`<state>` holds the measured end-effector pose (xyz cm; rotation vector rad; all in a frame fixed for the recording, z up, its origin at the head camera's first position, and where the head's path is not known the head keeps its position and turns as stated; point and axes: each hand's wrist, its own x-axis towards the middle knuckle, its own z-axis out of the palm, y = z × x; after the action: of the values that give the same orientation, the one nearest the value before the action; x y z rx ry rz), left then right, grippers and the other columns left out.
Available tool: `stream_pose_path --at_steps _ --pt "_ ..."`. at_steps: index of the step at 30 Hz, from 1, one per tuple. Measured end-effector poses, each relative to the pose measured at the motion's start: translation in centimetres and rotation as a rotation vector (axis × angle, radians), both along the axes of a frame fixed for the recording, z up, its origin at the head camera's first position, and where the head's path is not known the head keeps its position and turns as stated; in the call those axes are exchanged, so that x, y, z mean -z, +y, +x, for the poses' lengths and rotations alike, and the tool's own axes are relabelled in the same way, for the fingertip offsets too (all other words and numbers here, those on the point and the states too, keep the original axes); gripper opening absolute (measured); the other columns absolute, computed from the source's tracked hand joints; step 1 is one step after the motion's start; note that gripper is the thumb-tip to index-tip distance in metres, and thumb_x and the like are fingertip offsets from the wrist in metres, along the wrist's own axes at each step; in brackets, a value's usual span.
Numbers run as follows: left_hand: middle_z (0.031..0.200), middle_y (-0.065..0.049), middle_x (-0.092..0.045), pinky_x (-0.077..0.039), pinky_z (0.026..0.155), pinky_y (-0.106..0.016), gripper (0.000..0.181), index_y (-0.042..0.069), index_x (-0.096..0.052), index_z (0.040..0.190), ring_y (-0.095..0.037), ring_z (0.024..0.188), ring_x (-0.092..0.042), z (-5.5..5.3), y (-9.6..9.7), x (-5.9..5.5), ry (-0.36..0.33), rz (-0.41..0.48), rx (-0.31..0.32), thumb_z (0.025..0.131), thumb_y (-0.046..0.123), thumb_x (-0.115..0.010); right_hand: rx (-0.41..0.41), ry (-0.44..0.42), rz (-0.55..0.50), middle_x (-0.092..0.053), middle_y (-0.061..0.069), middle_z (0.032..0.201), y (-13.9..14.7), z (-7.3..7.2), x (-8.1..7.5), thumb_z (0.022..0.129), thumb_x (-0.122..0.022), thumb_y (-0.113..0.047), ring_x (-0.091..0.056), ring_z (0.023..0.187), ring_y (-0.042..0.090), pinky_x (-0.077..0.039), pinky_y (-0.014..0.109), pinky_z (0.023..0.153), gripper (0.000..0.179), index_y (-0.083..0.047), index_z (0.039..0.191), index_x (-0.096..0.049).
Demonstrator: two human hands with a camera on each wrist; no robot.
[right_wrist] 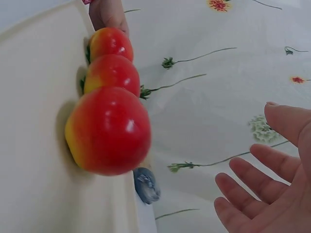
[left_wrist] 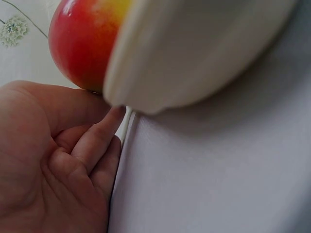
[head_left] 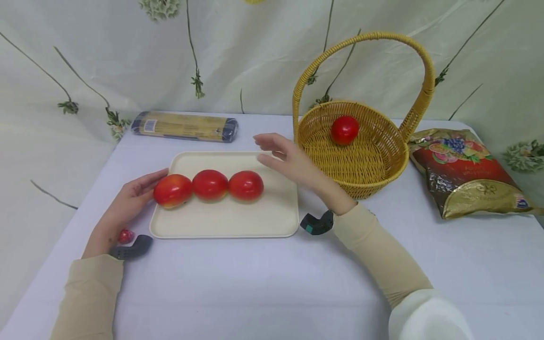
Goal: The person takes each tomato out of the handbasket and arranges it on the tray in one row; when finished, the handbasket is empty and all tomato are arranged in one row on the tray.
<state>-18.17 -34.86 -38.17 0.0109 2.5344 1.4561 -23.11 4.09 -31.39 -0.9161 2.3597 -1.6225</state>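
Note:
Three glossy red fruits with yellow patches lie in a row on a cream tray [head_left: 225, 226]: a left one [head_left: 173, 190], a middle one [head_left: 210, 184] and a right one [head_left: 246, 186]. My left hand [head_left: 131, 196] is at the tray's left edge beside the left fruit; in the left wrist view its fingertips are right at the rim. Over the tray's back right corner, my right hand [head_left: 289, 158] is held with fingers loosely spread and nothing in them. A fourth red fruit [head_left: 344, 130] sits inside a wicker basket [head_left: 361, 165] with a tall handle.
A wrapped brown-and-blue roll [head_left: 182, 126] lies behind the tray. Right of the basket is a red and gold foil bag [head_left: 471, 172]. A small wrapped red item [head_left: 126, 236] rests near my left wrist. A flower-patterned cloth [head_left: 255, 56] hangs behind the table.

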Motion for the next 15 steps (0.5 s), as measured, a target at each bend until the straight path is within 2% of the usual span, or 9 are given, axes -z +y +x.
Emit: stream_pose_path --at_steps 6,10,15 --pt "0.149 -0.008 -0.031 -0.023 0.105 -0.054 0.059 0.017 -0.033 0.147 -0.025 0.137 -0.021 -0.1 0.2 0.0 0.003 0.002 -0.005 0.095 0.037 -0.053 0.088 0.05 -0.027 -0.051 0.005 0.131 3.4 -0.4 -2.2 0.093 -0.059 -0.019 -0.048 0.118 0.017 -0.037 0.027 0.099 0.044 -0.006 0.134 -0.047" --pt "0.149 -0.008 -0.031 -0.022 0.106 -0.053 0.059 0.017 -0.033 0.146 -0.024 0.137 -0.021 -0.1 0.1 0.1 0.003 0.005 -0.004 0.095 0.036 -0.053 0.148 0.077 -0.014 -0.052 0.005 0.129 6.1 -0.8 -3.5 0.094 -0.059 -0.019 -0.049 0.116 0.015 -0.041 0.028 0.096 0.044 -0.006 0.135 -0.047" --pt "0.149 -0.008 -0.03 -0.021 0.106 -0.054 0.059 0.018 -0.032 0.147 -0.024 0.138 -0.02 0.0 0.1 0.0 -0.007 0.003 -0.011 0.095 0.037 -0.053 0.206 0.063 -0.003 -0.051 0.007 0.129 9.0 -1.4 -4.7 0.095 -0.057 -0.023 -0.047 0.117 0.014 -0.037 0.031 0.099 0.044 -0.006 0.135 -0.047"
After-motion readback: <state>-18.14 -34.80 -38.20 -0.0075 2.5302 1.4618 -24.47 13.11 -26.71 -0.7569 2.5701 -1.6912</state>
